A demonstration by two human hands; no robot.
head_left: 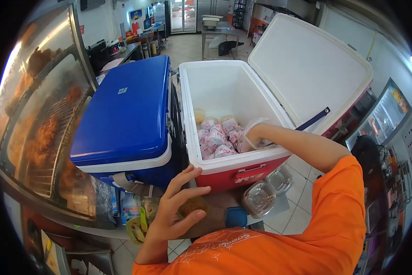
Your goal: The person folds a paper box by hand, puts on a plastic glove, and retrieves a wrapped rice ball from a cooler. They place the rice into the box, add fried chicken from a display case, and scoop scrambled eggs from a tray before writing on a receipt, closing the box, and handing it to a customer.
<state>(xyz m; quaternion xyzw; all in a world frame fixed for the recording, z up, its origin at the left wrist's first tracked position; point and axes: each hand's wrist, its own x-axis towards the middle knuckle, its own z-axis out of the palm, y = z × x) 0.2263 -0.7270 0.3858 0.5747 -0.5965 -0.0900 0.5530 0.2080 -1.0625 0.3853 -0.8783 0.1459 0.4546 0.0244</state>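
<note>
Packets beside gloved right hand

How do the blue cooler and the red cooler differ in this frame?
The blue cooler has its lid shut; the red cooler stands open, lid tilted back. The red cooler shows wrapped packets inside, with the gloved right hand among them; the blue cooler's inside is hidden. Both have white trim and sit side by side.

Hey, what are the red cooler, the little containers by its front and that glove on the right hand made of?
Red cooler: looks like hard moulded plastic, glossy red shell with a smooth white liner.
Containers: thin clear plastic, see-through and glinting.
Glove on the right hand: probably thin disposable plastic film, translucent and crinkled.
</note>
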